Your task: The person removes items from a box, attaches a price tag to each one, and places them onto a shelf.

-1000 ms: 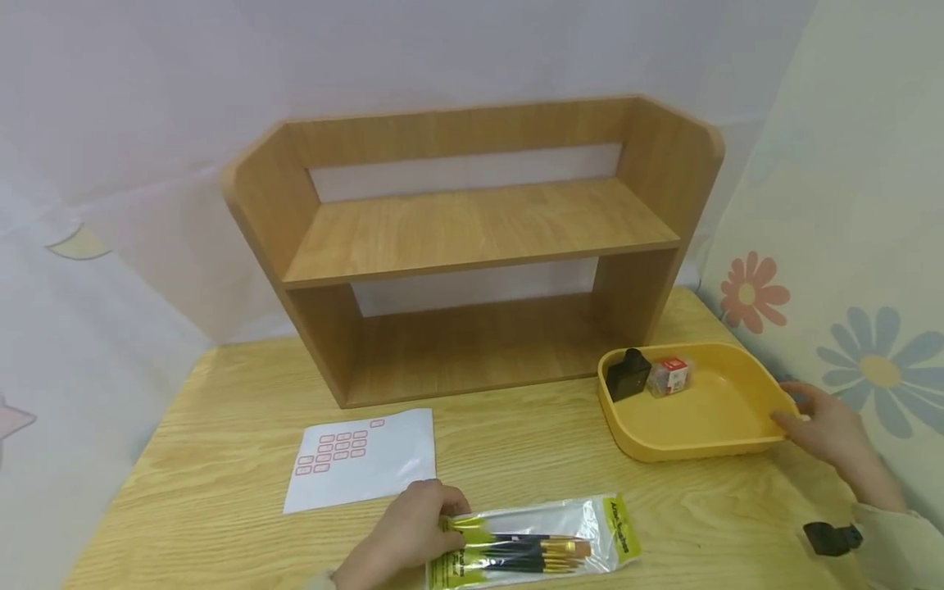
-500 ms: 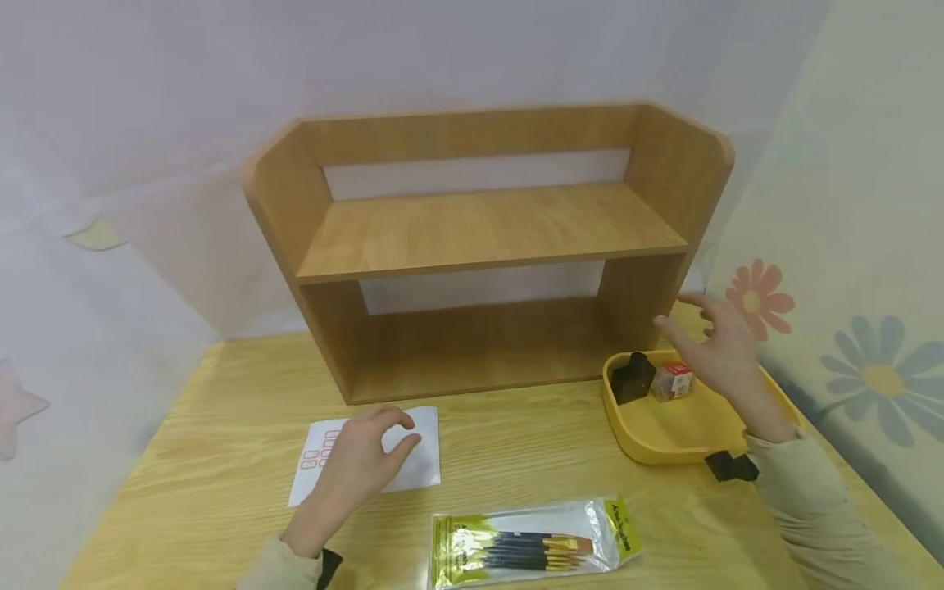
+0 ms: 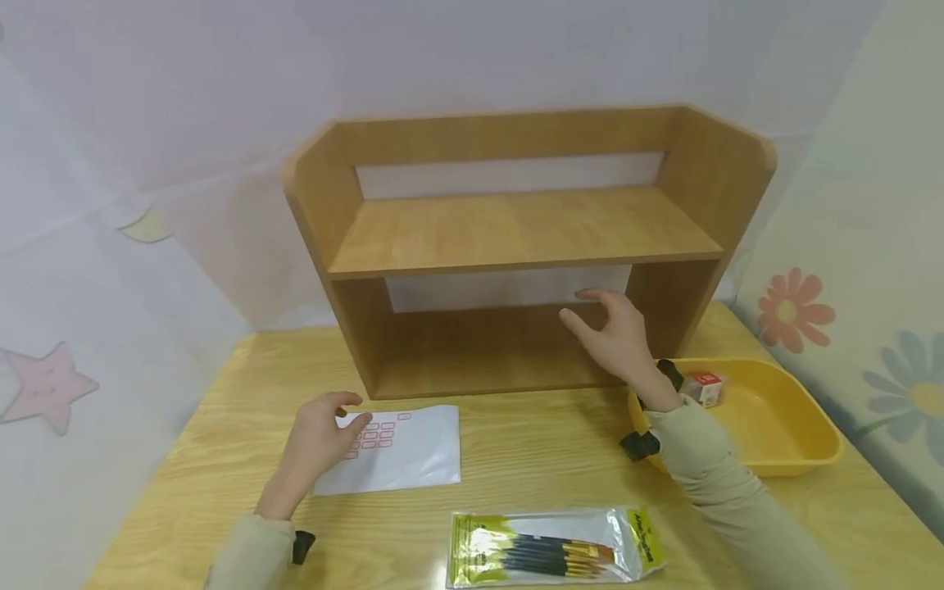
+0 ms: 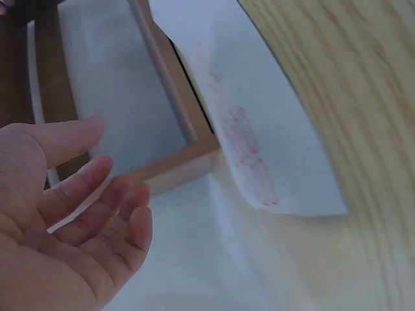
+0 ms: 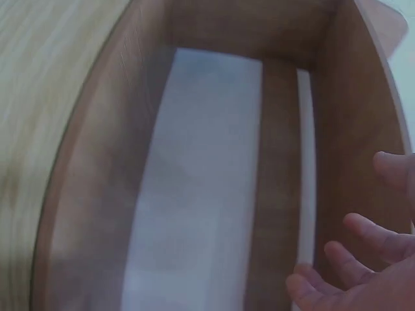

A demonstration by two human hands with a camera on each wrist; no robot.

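Your right hand [image 3: 618,340] has swung off the yellow tray [image 3: 782,426] over to the shelf [image 3: 524,229], in front of its lower opening, and your left hand [image 3: 315,438] has shifted toward the left edge of the paper [image 3: 420,455]. Both have relaxed, spread fingers and hold nothing, btw. Paper's on the table [image 3: 221,459] in front of the shelf, brush pack [image 3: 553,551] nearer you.

Brn. shelf [image 3: 516,233], yel. tray [image 3: 774,422], red-boxed wht. sheet [image 3: 428,451]
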